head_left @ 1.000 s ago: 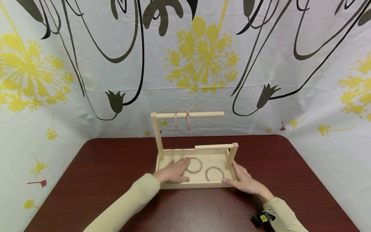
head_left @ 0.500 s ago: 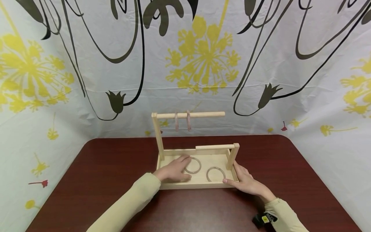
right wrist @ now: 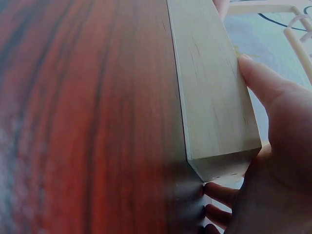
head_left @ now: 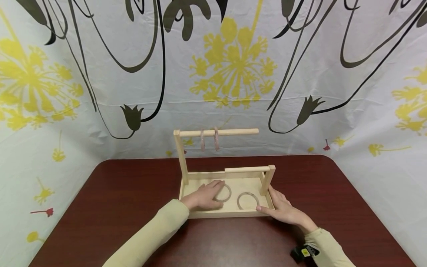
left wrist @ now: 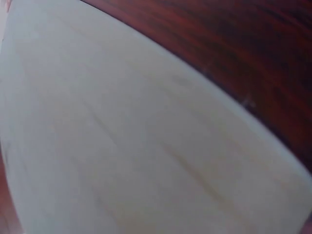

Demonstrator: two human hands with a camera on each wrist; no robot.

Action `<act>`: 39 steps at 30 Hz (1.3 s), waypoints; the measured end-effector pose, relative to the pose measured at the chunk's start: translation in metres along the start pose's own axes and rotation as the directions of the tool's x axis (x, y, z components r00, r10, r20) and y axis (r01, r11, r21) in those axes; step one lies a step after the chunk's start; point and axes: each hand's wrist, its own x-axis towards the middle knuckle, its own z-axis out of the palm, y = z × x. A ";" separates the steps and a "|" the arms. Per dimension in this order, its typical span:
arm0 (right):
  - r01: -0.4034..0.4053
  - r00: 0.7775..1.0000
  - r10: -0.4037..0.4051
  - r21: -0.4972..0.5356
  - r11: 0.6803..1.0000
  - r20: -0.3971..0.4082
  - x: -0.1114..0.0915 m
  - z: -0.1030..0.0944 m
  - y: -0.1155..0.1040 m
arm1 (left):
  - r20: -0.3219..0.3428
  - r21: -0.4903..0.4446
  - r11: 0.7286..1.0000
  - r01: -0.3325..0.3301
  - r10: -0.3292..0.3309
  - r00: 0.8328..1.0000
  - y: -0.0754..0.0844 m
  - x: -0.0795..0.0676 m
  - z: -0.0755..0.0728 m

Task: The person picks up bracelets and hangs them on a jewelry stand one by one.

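Tray (head_left: 230,214) of pale, straight-grained wood, rectangular, on dark red-brown table (head_left: 233,241); long axis left–right, upper rod (head_left: 238,131) pointing right, shorter rod (head_left: 247,169) left. Thin, round left ring (head_left: 230,193) lies flat inside — left hand (head_left: 205,196) over its edge, whether fingers pinch it cannot be told. Right hand (head_left: 287,212) grasps tray's near right corner, thumb on front rim, fingers round end wall.
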 end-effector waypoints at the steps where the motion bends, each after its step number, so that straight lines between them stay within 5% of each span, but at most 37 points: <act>1: -0.001 1.000 0.001 -0.002 1.000 0.001 0.000 0.000 0.000 | -0.005 0.004 1.000 -0.002 0.003 1.000 0.000 0.000 0.000; 24: -0.014 0.999 0.013 0.009 1.000 0.039 0.000 -0.002 -0.001 | -0.083 0.123 0.986 -0.112 0.122 0.989 -0.007 -0.007 0.001; 39: -0.008 0.999 0.008 -0.001 1.000 0.031 0.000 -0.002 -0.002 | -0.160 -0.070 0.989 -0.128 0.115 0.980 -0.015 -0.012 0.002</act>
